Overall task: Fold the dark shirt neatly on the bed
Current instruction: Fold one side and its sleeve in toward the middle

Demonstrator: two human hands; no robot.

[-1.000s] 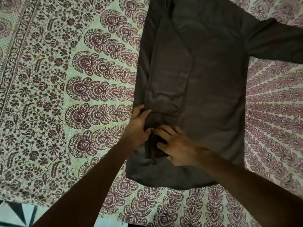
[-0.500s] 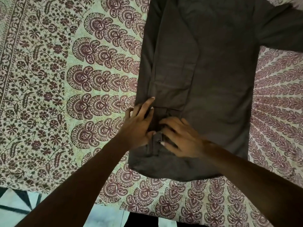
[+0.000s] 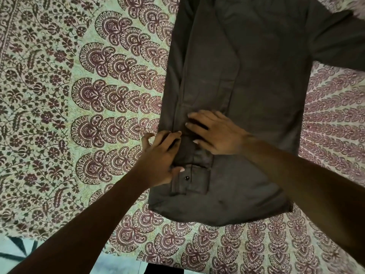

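Sliding up off the cuff [image 3: 189, 180], the right hand [image 3: 215, 133] now lies flat, fingers straight, on the folded-in sleeve [image 3: 207, 76]. The left hand [image 3: 160, 155], also unclenched, presses the edge of the dark shirt [image 3: 266, 95] on the bed [image 3: 98, 115]. Probably the other sleeve [image 3: 339, 46] comes next.

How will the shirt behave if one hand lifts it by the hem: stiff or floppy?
Probably floppy: the shirt lies flat with soft creases, so it would sag, and the folded-in sleeve would likely fall open. Probably light too, since the cloth looks thin.
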